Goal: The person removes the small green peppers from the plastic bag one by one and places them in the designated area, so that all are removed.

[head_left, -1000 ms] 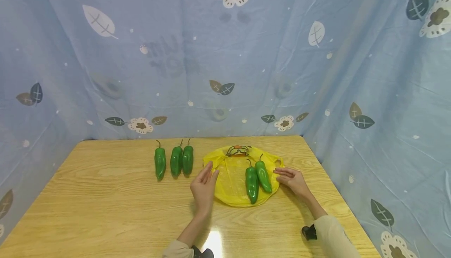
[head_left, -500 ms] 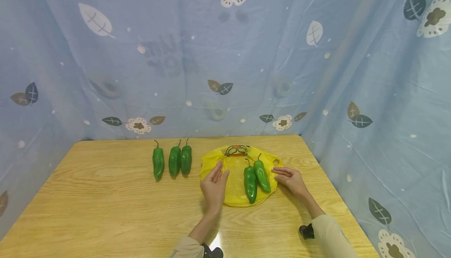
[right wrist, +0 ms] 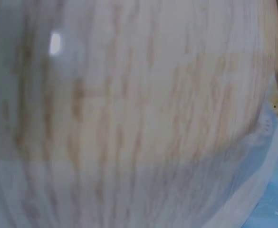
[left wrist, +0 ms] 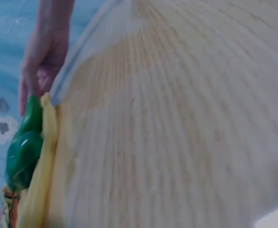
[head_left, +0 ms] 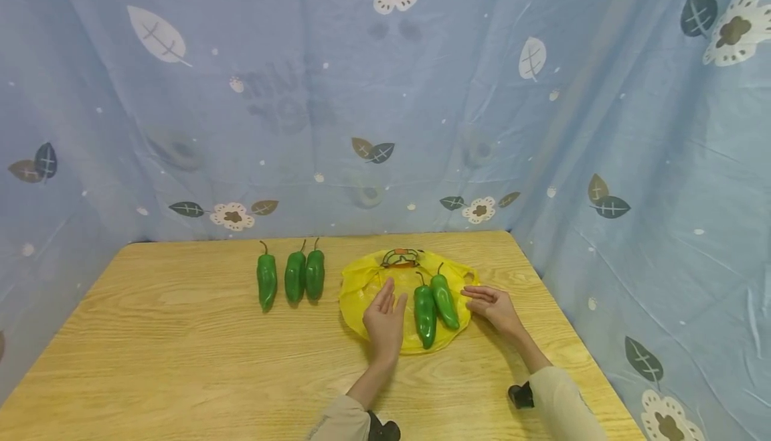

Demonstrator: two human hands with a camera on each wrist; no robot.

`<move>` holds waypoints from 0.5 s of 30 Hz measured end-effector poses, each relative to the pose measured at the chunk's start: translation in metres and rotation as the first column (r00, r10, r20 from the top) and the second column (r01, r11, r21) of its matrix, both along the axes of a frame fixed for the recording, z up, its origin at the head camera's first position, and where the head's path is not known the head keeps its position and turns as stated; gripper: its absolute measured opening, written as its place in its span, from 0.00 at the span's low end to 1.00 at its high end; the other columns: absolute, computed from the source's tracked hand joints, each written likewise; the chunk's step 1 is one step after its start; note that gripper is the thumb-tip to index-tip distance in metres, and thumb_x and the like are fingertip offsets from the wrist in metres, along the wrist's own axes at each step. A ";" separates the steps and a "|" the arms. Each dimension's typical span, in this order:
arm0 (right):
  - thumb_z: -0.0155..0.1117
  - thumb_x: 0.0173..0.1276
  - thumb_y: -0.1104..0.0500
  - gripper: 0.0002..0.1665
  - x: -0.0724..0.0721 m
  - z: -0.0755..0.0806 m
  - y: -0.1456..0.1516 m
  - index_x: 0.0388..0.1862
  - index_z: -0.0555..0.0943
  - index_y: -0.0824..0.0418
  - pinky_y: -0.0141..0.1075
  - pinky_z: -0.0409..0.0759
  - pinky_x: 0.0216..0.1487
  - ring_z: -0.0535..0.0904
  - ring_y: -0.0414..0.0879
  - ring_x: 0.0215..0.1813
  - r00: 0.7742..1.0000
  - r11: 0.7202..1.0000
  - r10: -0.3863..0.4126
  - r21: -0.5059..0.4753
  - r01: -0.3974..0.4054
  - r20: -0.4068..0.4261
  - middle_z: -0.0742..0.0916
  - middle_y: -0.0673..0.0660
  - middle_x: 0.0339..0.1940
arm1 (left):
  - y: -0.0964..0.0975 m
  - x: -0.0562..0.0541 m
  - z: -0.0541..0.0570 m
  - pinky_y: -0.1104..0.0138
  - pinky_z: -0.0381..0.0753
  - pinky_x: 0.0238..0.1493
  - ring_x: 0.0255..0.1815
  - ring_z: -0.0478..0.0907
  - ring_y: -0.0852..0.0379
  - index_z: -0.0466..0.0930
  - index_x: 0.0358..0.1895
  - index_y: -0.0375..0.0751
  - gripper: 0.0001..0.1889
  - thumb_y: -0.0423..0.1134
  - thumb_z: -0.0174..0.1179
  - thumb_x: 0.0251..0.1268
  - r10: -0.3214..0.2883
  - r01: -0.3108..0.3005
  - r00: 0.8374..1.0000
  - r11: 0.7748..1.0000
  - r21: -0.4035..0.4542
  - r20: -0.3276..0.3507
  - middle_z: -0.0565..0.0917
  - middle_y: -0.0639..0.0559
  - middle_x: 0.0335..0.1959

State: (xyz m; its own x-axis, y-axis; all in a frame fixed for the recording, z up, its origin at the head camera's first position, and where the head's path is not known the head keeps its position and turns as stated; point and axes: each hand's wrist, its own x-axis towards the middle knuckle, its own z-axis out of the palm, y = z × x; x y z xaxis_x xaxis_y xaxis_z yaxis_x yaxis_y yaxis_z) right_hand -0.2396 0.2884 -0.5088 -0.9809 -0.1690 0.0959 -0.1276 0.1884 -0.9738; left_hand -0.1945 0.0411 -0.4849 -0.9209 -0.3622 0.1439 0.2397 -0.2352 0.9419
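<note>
Two green peppers, the nearer one [head_left: 425,317] and the one beside it [head_left: 444,302], lie side by side on a flattened yellow plastic bag [head_left: 355,294] with a printed picture at its far end. Over the bag's left half is my left hand [head_left: 385,324], fingers extended and apart from the peppers. My right hand [head_left: 495,308] is at the bag's right edge, fingertips close to the right pepper; whether they touch the bag I cannot tell. The left wrist view shows the right hand [left wrist: 46,57] beyond the peppers [left wrist: 23,156]. Neither hand visibly grips anything.
Three more green peppers lie at the back left of the wooden table [head_left: 181,354]: one alone [head_left: 267,282] and a close pair, left [head_left: 295,277] and right [head_left: 314,274]. A blue patterned curtain [head_left: 313,93] hangs behind and along both sides.
My left hand has moved right, from the bag's left edge to over its left half, nearer the two peppers. The right hand and peppers stay about the same; the view shifts slightly.
</note>
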 end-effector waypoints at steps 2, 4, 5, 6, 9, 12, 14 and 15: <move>0.62 0.65 0.71 0.24 0.000 0.000 0.001 0.59 0.71 0.80 0.29 0.83 0.47 0.83 0.39 0.49 1.000 1.000 0.004 0.005 -0.004 -0.011 0.80 0.74 0.54 | 0.006 -0.003 -0.006 0.65 0.74 0.61 0.63 0.72 0.43 0.75 0.58 0.28 0.23 0.26 0.65 0.58 0.007 -0.007 1.000 1.000 0.005 0.005 0.76 0.39 0.60; 0.62 0.65 0.71 0.24 0.000 0.000 0.001 0.58 0.71 0.80 0.29 0.83 0.47 0.83 0.38 0.49 1.000 1.000 0.006 0.005 -0.006 -0.015 0.81 0.74 0.53 | 0.012 -0.005 -0.009 0.64 0.74 0.61 0.63 0.72 0.43 0.75 0.58 0.28 0.23 0.26 0.65 0.57 0.014 -0.014 1.000 1.000 -0.001 0.024 0.76 0.39 0.60; 0.62 0.65 0.71 0.24 -0.001 0.000 0.001 0.58 0.71 0.80 0.29 0.83 0.48 0.83 0.38 0.49 1.000 1.000 0.005 0.003 -0.005 -0.013 0.80 0.74 0.53 | 0.015 -0.005 -0.010 0.64 0.74 0.61 0.63 0.71 0.43 0.75 0.58 0.29 0.24 0.26 0.65 0.57 0.013 -0.013 0.999 1.000 -0.005 0.036 0.76 0.39 0.60; 0.61 0.65 0.71 0.24 -0.001 0.000 0.002 0.59 0.71 0.80 0.29 0.83 0.48 0.82 0.37 0.49 1.000 1.000 0.008 0.005 -0.008 -0.014 0.80 0.75 0.54 | 0.018 -0.006 -0.011 0.63 0.73 0.61 0.63 0.71 0.42 0.75 0.59 0.29 0.24 0.26 0.65 0.57 0.012 -0.011 0.999 1.000 -0.017 0.044 0.76 0.39 0.61; 0.62 0.65 0.71 0.24 0.000 0.001 0.002 0.59 0.72 0.79 0.28 0.82 0.49 0.82 0.36 0.49 1.000 1.000 -0.007 -0.002 0.007 0.003 0.80 0.75 0.54 | 0.026 -0.007 -0.014 0.63 0.72 0.62 0.64 0.70 0.42 0.74 0.60 0.31 0.26 0.28 0.66 0.56 -0.002 0.008 0.997 0.997 -0.078 0.083 0.74 0.41 0.62; 0.62 0.65 0.71 0.24 0.000 0.001 0.001 0.59 0.72 0.78 0.28 0.82 0.48 0.82 0.36 0.49 1.000 1.000 -0.015 0.007 0.015 0.010 0.80 0.74 0.54 | 0.032 -0.008 -0.017 0.62 0.73 0.61 0.65 0.69 0.42 0.73 0.62 0.31 0.27 0.29 0.67 0.56 -0.016 0.031 0.994 0.989 -0.148 0.107 0.73 0.40 0.64; 0.62 0.65 0.71 0.24 0.001 0.001 0.002 0.59 0.72 0.78 0.29 0.82 0.49 0.82 0.37 0.49 1.000 1.000 -0.010 0.012 0.010 0.007 0.80 0.74 0.54 | 0.035 -0.008 -0.018 0.62 0.73 0.61 0.65 0.68 0.42 0.72 0.62 0.31 0.28 0.29 0.68 0.56 -0.022 0.044 0.992 0.983 -0.178 0.121 0.72 0.40 0.64; 0.62 0.65 0.71 0.24 0.001 0.001 0.002 0.59 0.72 0.78 0.29 0.82 0.49 0.82 0.38 0.50 1.000 1.000 -0.010 0.011 0.010 0.008 0.80 0.74 0.54 | 0.036 -0.008 -0.019 0.61 0.73 0.61 0.65 0.68 0.42 0.72 0.62 0.31 0.29 0.28 0.68 0.55 -0.023 0.048 0.992 0.980 -0.191 0.127 0.72 0.40 0.64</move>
